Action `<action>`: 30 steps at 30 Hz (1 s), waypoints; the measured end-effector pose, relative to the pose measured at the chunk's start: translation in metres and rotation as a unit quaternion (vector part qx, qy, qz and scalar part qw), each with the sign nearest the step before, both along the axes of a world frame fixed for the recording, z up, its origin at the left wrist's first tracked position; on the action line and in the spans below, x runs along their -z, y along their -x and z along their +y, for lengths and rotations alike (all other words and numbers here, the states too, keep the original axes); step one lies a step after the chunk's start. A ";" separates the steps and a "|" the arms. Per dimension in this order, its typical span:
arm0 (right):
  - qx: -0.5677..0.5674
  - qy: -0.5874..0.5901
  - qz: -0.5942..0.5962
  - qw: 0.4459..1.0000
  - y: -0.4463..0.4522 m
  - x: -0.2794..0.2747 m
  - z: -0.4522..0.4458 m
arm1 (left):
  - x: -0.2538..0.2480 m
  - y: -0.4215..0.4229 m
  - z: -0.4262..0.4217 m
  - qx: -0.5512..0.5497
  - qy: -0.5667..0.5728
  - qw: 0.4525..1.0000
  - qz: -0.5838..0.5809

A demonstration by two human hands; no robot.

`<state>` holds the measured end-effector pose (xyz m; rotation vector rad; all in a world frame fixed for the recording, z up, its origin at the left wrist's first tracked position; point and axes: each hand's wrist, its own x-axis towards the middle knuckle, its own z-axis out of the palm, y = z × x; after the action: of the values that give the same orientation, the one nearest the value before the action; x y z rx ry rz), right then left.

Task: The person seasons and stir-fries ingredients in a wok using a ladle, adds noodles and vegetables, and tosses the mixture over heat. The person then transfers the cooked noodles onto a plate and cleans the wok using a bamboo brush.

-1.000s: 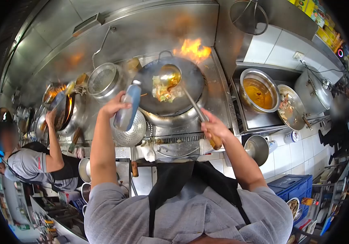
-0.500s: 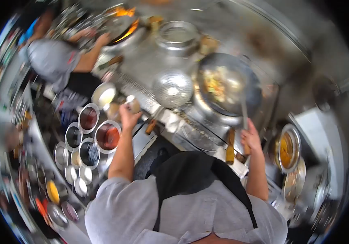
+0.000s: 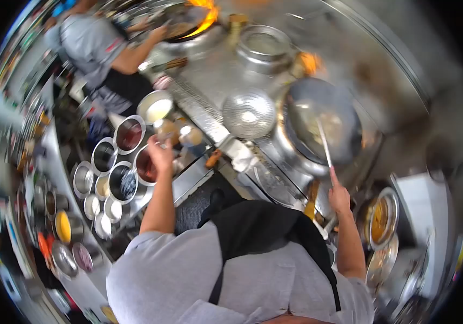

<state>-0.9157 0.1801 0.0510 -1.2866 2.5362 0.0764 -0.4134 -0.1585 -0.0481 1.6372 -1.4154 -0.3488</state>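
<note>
My right hand [image 3: 339, 196] is closed round the handle of a ladle [image 3: 325, 141], whose bowl end lies in the dark wok [image 3: 346, 120]. Steam and blur hide most of the food in there. On the left, my left hand [image 3: 160, 154] is over a round pot of red contents [image 3: 145, 165]. Its fingers are smeared, and I cannot make out whether they hold anything. Just right of that hand stands a pale-topped container [image 3: 190, 136]. A perforated strainer [image 3: 249, 113] rests on the stove left of the wok.
A co-worker [image 3: 94, 46] stands at the upper left by a flaming wok [image 3: 182, 24]. Several seasoning pots, one with dark red contents [image 3: 129, 135], fill the left counter. A steel pot of orange liquid [image 3: 381, 218] is at the right. Flame [image 3: 310, 62] rises behind my wok.
The view has swung left. My left hand held a blue-and-clear bottle at first; now it is over the seasoning pots without that bottle in view. My right hand keeps the ladle at the wok.
</note>
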 end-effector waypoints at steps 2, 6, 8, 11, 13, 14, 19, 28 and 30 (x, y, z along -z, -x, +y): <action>-0.041 -0.036 0.105 0.993 0.025 0.002 0.059 | 0.024 -0.006 -0.035 0.016 -0.032 0.995 -0.088; 0.015 -0.033 0.156 0.987 0.028 -0.037 0.118 | -0.005 -0.006 -0.083 0.049 -0.035 0.982 -0.177; 0.078 0.012 0.126 0.989 0.016 -0.028 0.135 | -0.078 0.019 -0.088 0.044 0.014 0.982 -0.184; 0.184 0.146 0.010 0.972 -0.026 -0.001 0.144 | -0.196 0.072 -0.119 0.198 0.203 0.947 -0.153; 0.285 0.171 -0.154 0.930 -0.060 -0.019 0.118 | -0.273 0.147 -0.118 0.310 0.283 0.899 -0.121; 0.283 0.247 -0.206 0.903 -0.070 -0.010 0.110 | -0.296 0.184 -0.119 0.347 0.189 0.907 -0.148; 0.314 0.421 -0.469 0.710 -0.113 -0.020 0.071 | -0.334 0.379 -0.056 0.433 0.149 0.660 -0.596; 0.289 0.442 -0.547 0.649 -0.142 -0.062 0.078 | -0.282 0.509 0.054 0.498 0.245 0.553 -0.621; 0.283 0.434 -0.560 0.647 -0.145 -0.065 0.081 | -0.276 0.516 0.041 0.482 0.220 0.604 -0.596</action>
<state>-0.7704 0.2612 0.1161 -0.2988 1.5810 -1.6621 -0.9293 -0.1175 0.2283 0.3371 -3.0249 0.6753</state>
